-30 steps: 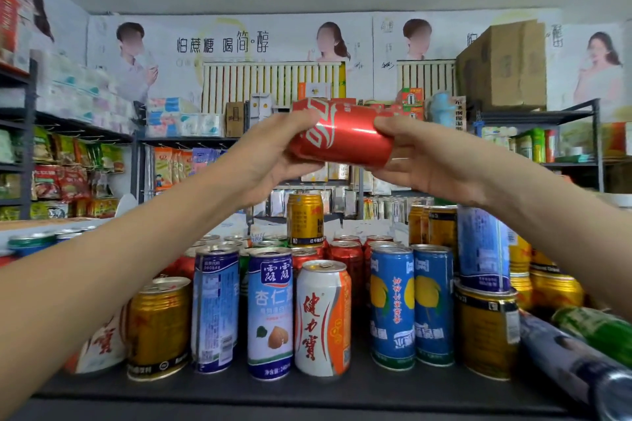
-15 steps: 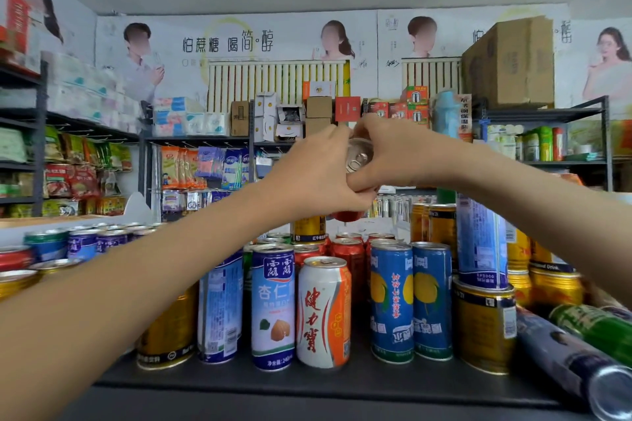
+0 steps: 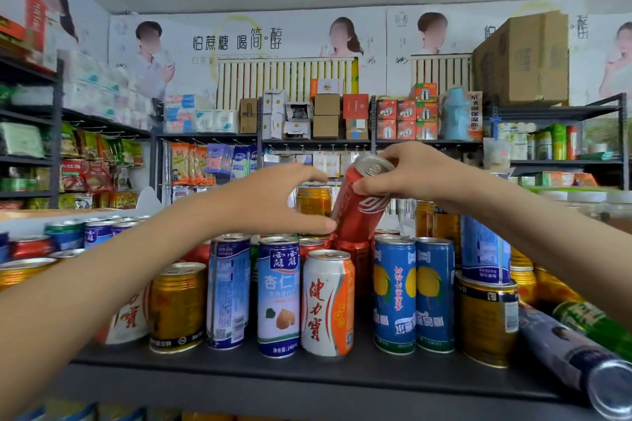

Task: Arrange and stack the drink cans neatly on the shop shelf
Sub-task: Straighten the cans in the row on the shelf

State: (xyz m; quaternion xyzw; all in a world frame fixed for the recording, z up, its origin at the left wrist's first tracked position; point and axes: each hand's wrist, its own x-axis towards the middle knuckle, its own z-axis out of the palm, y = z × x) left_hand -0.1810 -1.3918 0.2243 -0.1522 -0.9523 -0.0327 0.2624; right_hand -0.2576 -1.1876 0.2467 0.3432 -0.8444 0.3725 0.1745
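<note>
A red cola can (image 3: 359, 212) is tilted above the back row, top leaning right, its base just over the upright red cans (image 3: 352, 246). My right hand (image 3: 410, 174) grips the can by its top rim and upper side. My left hand (image 3: 273, 198) is spread in a loose arc on the can's left. Its thumb tip touches the can's lower edge and its fingers stay clear of the can. Several upright cans fill the dark shelf (image 3: 307, 372).
The front row holds a white-orange can (image 3: 328, 301), a blue almond-drink can (image 3: 278, 297), two blue cans (image 3: 413, 294) and gold cans (image 3: 485, 321). A blue can (image 3: 574, 359) and a green can (image 3: 595, 328) lie on their sides at right. A gold can (image 3: 313, 202) stands on the rear cans.
The cola can, held sideways by both hands a second ago, has turned nearly upright and come down toward the red cans. My left hand has loosened from it while my right keeps hold.
</note>
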